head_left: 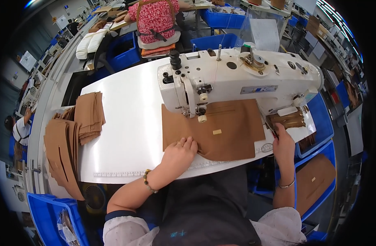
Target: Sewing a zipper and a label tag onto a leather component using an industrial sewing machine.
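A brown leather-like panel (pixel 233 139) with a small pale yellow label lies under the head of a white sewing machine (pixel 233 78). My left hand (pixel 180 155) is closed on the panel's near left edge, where the material lifts and bends a little. At the right end of the white table, my right hand (pixel 283 141) is closed around a slim dark tool with a touch of red. It looks like thread snips, but the fingers cover most of it. Just beyond that hand lies a bundle of narrow brown strips (pixel 289 120), partly under the machine arm.
Stacked brown pieces (pixel 89 117) and slotted brown panels (pixel 61 151) sit at the table's left end. A printed ruler (pixel 126 174) follows the front edge. Blue bins (pixel 52 217) stand at both sides; the right one holds another labelled brown panel (pixel 315 184). A person (pixel 156 20) sits beyond the table.
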A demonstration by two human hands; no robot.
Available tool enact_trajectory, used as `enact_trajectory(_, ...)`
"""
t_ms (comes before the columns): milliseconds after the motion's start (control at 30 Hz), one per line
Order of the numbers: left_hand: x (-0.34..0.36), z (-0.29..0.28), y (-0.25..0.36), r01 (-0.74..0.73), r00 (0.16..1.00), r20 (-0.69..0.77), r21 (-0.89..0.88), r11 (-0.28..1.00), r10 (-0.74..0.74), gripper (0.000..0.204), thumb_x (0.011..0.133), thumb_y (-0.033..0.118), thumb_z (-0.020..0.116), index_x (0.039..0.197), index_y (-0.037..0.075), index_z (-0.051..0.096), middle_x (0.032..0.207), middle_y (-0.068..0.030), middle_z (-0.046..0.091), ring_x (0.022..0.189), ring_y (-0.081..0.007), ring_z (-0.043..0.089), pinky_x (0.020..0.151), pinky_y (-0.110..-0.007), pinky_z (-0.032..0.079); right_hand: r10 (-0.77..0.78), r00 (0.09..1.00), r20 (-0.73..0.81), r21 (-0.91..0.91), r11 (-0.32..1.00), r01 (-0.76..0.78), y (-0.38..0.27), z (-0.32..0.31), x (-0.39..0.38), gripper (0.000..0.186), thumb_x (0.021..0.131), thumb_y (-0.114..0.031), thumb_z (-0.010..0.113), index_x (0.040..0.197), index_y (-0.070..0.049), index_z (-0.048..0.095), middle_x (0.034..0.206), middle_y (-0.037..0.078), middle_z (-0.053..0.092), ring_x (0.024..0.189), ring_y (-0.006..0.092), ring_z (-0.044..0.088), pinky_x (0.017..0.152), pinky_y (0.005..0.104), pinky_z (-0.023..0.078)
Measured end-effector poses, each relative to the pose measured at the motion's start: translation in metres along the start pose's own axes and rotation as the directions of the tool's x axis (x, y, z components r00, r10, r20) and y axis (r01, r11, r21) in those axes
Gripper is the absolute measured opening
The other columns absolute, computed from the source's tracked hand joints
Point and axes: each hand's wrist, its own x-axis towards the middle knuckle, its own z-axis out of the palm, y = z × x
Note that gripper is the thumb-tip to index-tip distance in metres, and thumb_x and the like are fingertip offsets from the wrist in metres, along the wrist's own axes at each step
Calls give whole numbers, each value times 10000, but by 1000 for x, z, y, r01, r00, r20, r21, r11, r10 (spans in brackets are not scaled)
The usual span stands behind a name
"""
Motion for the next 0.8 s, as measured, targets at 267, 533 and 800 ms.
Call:
enact_trajectory(267,-80,-35,66,-109,994,26,-50,993,111,360,843,128,629,1156,-40,689,1214,-222,723,1053,-332,746,860,-376,610,204,978,-41,195,962,-192,15,-61,-4,433,913,90,598,1322,-48,638,883,139,644,792,216,627,739,326,513)
enact_trajectory(533,-92,-28,71,-55,998,-37,-58,997,53,392,842,164,663,1191,-11,700,1249,-202,714,1093,-335,733,879,-381,607,330,931,-159,320,909,-267,53,-84,-28,342,957,30,642,1293,-12,692,1031,102,717,918,153,668,856,275,525)
enact_trajectory(800,-90,-37,62,-12,1000,21,-239,971,18,607,810,495,776,1211,43,712,1265,-148,712,1134,-322,713,923,-370,590,404,501,-765,561,801,210,64,-90,-55,270,1046,-17,566,1297,79,594,1199,226,699,1087,232,695,1012,363,559)
